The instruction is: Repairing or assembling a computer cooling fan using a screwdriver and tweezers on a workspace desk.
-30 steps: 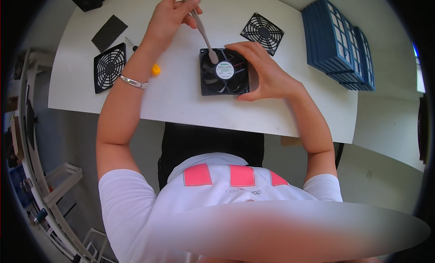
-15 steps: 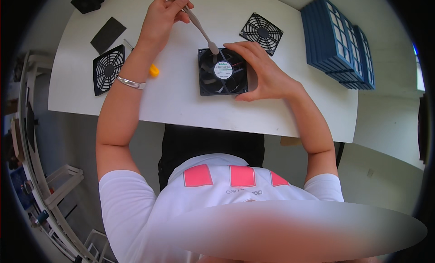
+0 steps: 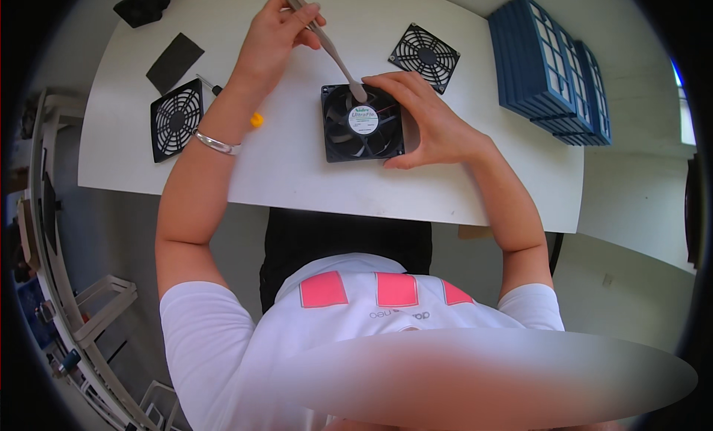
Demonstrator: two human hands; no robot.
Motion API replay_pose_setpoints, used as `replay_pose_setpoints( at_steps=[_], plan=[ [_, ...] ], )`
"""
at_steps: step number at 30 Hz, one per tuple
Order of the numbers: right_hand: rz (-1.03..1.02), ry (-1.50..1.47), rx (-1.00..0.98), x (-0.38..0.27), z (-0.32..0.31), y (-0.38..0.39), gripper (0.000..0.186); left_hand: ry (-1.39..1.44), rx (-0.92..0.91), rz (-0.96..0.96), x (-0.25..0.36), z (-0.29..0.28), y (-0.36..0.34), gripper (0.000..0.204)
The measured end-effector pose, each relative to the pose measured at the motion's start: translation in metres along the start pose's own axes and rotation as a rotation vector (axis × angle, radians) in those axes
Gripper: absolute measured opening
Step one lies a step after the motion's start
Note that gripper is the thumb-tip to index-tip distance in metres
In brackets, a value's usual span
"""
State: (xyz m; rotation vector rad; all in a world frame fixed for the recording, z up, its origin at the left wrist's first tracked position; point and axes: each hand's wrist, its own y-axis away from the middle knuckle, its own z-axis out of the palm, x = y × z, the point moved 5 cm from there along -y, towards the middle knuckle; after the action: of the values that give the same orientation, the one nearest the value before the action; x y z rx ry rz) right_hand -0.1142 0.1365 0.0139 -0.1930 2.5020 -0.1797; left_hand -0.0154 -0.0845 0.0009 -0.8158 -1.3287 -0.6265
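Observation:
Pinched in my left hand [image 3: 281, 41] is a long, slim grey-beige brush [image 3: 334, 56] with its handle slanting down to the right. Its small pale tip lies over the upper part of a square black cooling fan [image 3: 363, 122], just above the round white label on the hub. My right hand [image 3: 434, 126] grips the fan from the right side, fingers on the top edge and thumb at the lower right corner. The fan lies flat on the white table [image 3: 297, 175].
Black fan guards lie at the right [image 3: 425, 57] and left [image 3: 177, 121]. A dark rectangular pad [image 3: 175, 62] is beyond the left guard. A screwdriver with a yellow handle end [image 3: 257, 120] is partly under my left forearm. Blue-framed filters [image 3: 531, 67] stand stacked at far right.
The brush tip has moved from the fan's top edge slightly down and right, closer to the hub. My right hand keeps its grip on the fan.

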Motion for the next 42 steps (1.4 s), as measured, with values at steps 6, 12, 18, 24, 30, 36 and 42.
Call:
replay_pose_setpoints(
  at_steps=[6, 12, 18, 24, 30, 36, 42],
  plan=[
    [-0.017, 0.006, 0.009, 0.002, 0.001, 0.0, 0.103, -0.024, -0.029, -0.03, -0.008, -0.001, 0.0, 0.026],
    [0.005, 0.005, -0.019, 0.001, 0.001, 0.0, 0.107, -0.127, 0.106, 0.007, -0.009, -0.039, -0.016, 0.027],
    [-0.005, 0.009, -0.009, 0.003, 0.003, 0.001, 0.107, -0.212, -0.037, 0.002, -0.009, -0.02, -0.01, 0.029],
    [-0.005, 0.002, -0.01, 0.002, 0.003, 0.0, 0.106, -0.202, 0.071, -0.005, -0.013, -0.042, -0.016, 0.03],
    [-0.004, -0.004, -0.008, 0.001, 0.001, 0.0, 0.103, -0.256, 0.108, -0.046, -0.009, -0.049, -0.019, 0.028],
    [-0.002, 0.004, -0.018, 0.0, 0.002, 0.0, 0.103, -0.261, 0.022, -0.079, -0.015, -0.042, -0.019, 0.028],
    [-0.006, 0.014, -0.013, 0.001, 0.002, 0.0, 0.104, -0.261, -0.051, -0.1, -0.014, -0.031, -0.013, 0.028]
  ],
)
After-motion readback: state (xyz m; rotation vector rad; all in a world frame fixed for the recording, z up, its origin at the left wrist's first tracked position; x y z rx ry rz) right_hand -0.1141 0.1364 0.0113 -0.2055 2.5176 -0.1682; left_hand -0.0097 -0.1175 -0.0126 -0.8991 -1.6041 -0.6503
